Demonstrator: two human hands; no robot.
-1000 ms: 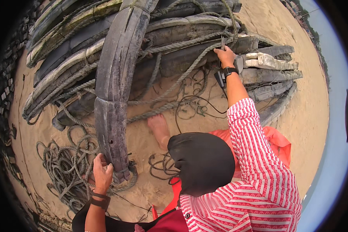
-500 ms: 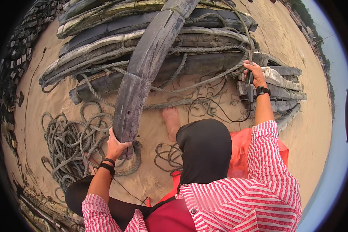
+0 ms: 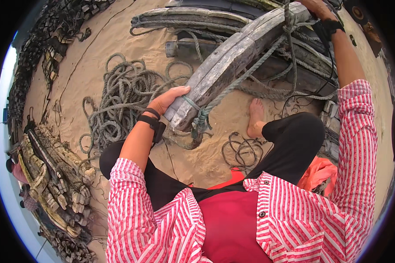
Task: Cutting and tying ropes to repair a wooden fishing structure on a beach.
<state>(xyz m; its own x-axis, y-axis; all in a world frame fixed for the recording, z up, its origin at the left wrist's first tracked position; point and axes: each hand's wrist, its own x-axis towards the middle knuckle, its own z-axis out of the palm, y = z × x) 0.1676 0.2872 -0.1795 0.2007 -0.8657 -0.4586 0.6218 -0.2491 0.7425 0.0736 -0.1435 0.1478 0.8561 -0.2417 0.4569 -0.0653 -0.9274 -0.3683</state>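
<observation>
A long, grey, weathered float bar (image 3: 232,57) slants up from lower left to upper right in front of me. My left hand (image 3: 169,98) grips its near end, thumb on top, fingers mostly hidden. At the far end, my right hand (image 3: 318,8) is curled over the bar, partly cut off by the picture's edge. A greenish rope (image 3: 237,82) is tied round the near end and runs along the bar's side. Another rope (image 3: 289,48) hangs down by the far end. The handled tool with a dark cord seen earlier cannot be made out in my right hand.
A heap of tangled rope (image 3: 123,101) lies on the sand to the left. More float bars (image 3: 193,17) are stacked beyond. My bare foot (image 3: 256,118) is beside a thin coiled line (image 3: 241,151). An orange bag (image 3: 318,173) sits at right; piled floats (image 3: 52,175) lie far left.
The bar has swung to a flatter slant, and its rope-tied side now shows. My right hand has moved from the side, where it held a corded tool, up to the bar's far end.
</observation>
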